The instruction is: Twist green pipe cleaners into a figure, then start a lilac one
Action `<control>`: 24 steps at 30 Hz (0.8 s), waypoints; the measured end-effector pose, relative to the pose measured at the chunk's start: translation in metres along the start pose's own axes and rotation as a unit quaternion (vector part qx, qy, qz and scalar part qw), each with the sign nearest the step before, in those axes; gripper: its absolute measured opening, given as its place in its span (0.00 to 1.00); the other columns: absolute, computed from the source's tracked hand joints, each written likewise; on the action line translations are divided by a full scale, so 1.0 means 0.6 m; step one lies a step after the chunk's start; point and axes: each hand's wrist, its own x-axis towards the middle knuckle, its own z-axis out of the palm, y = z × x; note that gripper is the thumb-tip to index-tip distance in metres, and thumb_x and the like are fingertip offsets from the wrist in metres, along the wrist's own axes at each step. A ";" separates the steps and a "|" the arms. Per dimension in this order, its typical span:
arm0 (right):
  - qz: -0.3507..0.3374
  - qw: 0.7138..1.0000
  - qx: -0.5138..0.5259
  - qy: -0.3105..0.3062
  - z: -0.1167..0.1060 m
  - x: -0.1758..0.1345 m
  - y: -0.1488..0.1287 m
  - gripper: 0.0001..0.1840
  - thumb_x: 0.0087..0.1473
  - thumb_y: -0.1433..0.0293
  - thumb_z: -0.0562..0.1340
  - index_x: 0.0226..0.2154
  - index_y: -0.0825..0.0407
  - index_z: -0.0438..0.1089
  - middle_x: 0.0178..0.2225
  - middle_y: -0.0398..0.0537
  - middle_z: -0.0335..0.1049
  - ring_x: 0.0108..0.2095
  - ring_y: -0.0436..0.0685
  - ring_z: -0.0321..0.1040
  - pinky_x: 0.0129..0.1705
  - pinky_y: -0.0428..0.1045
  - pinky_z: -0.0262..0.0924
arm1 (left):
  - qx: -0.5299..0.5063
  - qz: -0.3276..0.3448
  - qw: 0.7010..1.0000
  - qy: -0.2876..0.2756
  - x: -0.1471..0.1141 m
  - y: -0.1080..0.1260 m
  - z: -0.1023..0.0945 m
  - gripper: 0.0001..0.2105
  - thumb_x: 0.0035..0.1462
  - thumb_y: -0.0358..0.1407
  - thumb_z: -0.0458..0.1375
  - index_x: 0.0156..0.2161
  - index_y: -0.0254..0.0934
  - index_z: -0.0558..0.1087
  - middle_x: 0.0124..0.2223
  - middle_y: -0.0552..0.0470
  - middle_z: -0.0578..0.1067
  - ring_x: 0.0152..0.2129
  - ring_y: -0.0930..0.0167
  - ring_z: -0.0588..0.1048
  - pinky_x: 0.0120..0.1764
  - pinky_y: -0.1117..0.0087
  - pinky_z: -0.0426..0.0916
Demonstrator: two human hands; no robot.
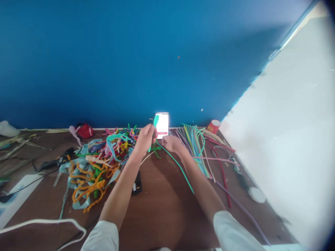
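Observation:
My left hand [147, 138] is closed round a green pipe cleaner [180, 167]. A bent, doubled part of it rises above the fingers, and a long tail runs down to the right toward my right forearm. My right hand [172, 143] is curled just to the right, close to that strand; whether anything is pinched in its fingers is hidden. Behind both hands stands a phone [162, 122] with a bright screen, leaning near the blue wall. A small dark green twisted piece [157, 150] lies below the left hand.
Left, a tangled heap of coloured pipe cleaners [91, 181] covers the table [162, 216]. Right lies a bundle of straight ones [193, 139], with a red cup [214, 127] behind. A black object [136, 183] shows beside my left forearm. White cable [52, 221] crosses the front left.

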 end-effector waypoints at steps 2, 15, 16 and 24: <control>0.026 0.999 -0.029 -0.030 0.020 0.003 0.002 0.06 0.55 0.70 0.62 0.36 0.52 0.73 0.42 0.56 0.76 0.44 0.65 0.72 0.41 0.52 0.61 | -0.025 -0.022 0.999 0.008 0.001 -0.002 -0.002 0.15 0.64 0.44 0.50 0.30 0.36 0.62 0.23 0.59 0.61 0.15 0.81 0.56 0.19 0.78 0.50; 0.046 0.998 -0.013 -0.043 0.003 0.003 0.009 0.08 0.52 0.67 0.61 0.34 0.51 0.74 0.39 0.52 0.77 0.39 0.60 0.72 0.34 0.48 0.57 | -0.039 -0.036 0.998 0.017 0.002 -0.007 0.004 0.11 0.64 0.42 0.49 0.32 0.38 0.60 0.24 0.61 0.53 0.15 0.80 0.51 0.18 0.78 0.45; 0.050 0.998 -0.003 -0.026 -0.007 0.000 0.016 0.09 0.53 0.65 0.60 0.34 0.51 0.73 0.38 0.53 0.77 0.38 0.60 0.72 0.33 0.48 0.56 | -0.023 -0.029 0.999 0.014 0.001 -0.007 0.005 0.11 0.64 0.42 0.50 0.33 0.38 0.61 0.23 0.61 0.54 0.16 0.80 0.52 0.18 0.78 0.45; 0.038 0.988 0.108 0.100 -0.077 -0.028 0.045 0.10 0.54 0.71 0.56 0.34 0.54 0.72 0.28 0.49 0.77 0.30 0.54 0.70 0.33 0.47 0.56 | 0.019 -0.019 0.999 0.019 0.000 -0.006 0.006 0.12 0.65 0.42 0.48 0.32 0.37 0.62 0.24 0.59 0.60 0.16 0.80 0.55 0.19 0.78 0.48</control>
